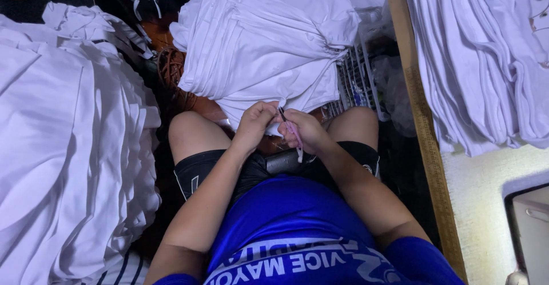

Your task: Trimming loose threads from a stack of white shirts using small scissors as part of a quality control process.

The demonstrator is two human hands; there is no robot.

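Observation:
A thick stack of folded white garments (260,45) rests in front of my knees. My left hand (253,124) pinches the lower edge of the nearest white garment. My right hand (307,129) sits close beside it and holds a small thread snipper (291,129) with a pale pink handle, its dark tips pointing up toward the cloth between my hands. A dark oblong object (283,161) lies in my lap, just under my right hand. I am seated, in black shorts and a blue shirt.
A large heap of white garments (63,142) fills the left side. More folded white cloth (480,56) lies on a table at the right, edged by a wooden ruler (423,125). A white wire basket (357,82) stands behind my right knee.

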